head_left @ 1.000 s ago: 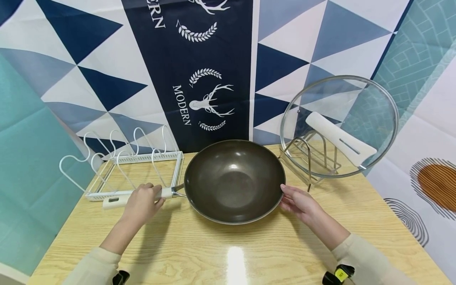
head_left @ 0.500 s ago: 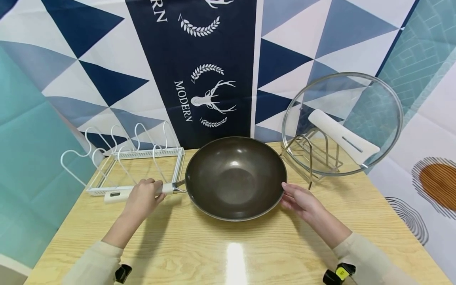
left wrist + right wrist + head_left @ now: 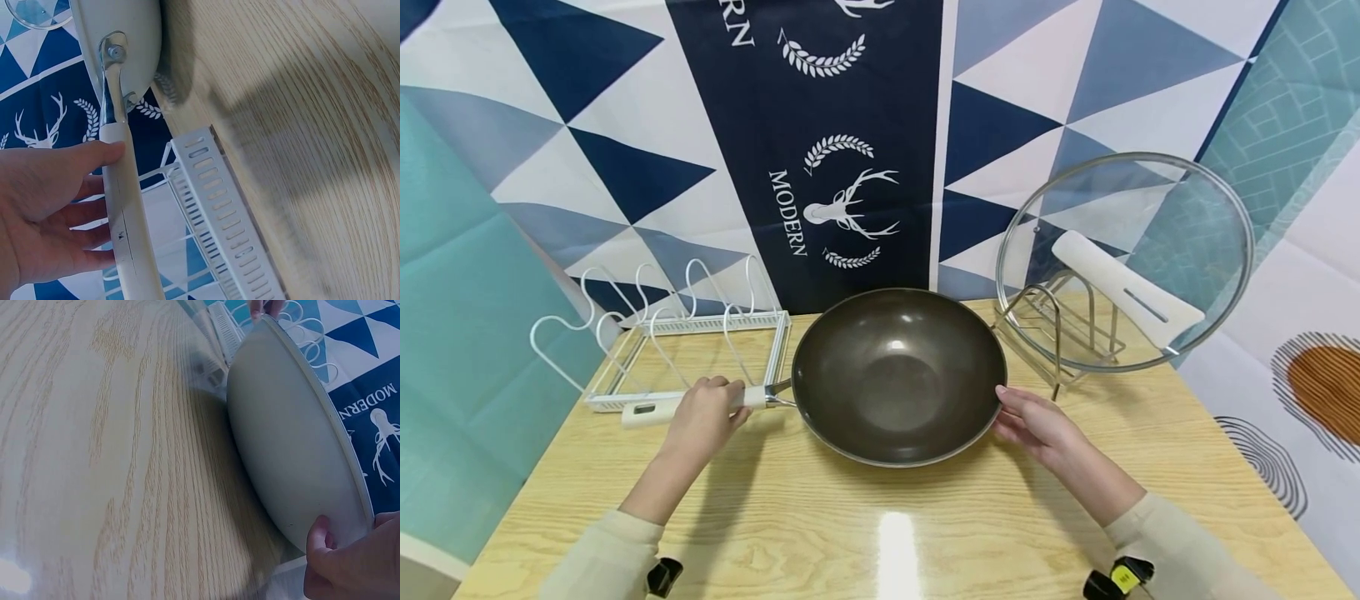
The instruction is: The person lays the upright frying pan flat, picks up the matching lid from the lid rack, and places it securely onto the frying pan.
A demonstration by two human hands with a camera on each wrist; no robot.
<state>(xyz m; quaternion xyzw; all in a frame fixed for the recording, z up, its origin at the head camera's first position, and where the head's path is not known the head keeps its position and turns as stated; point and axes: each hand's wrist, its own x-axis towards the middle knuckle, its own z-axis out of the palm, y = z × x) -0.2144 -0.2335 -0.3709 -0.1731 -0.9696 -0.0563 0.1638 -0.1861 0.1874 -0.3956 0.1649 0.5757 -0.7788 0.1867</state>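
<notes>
A wok [image 3: 898, 379] with a dark brown inside sits between my hands, its base at the wooden table. My left hand [image 3: 703, 417] grips its cream handle [image 3: 651, 412] from above. In the left wrist view the thumb lies across the handle [image 3: 128, 212] near the metal joint, with the fingers on the far side. On the opposite side, my right hand [image 3: 1037, 425] pinches the rim, thumb on top. The right wrist view shows the wok's pale outer wall [image 3: 294, 437], with fingers of the right hand [image 3: 350, 556] pressed against it from below.
A white wire rack [image 3: 778, 350] stands at the back left, just behind the handle. At the back right a metal rack [image 3: 1057, 342] holds a glass lid [image 3: 1210, 242] upright, its white handle facing me. Patterned cloth walls [image 3: 730, 217] border the wooden table [image 3: 805, 517].
The head view has shifted a little, so the whole scene sits slightly higher and farther right. Both hands keep their hold on the wok, which stays in place between the racks.
</notes>
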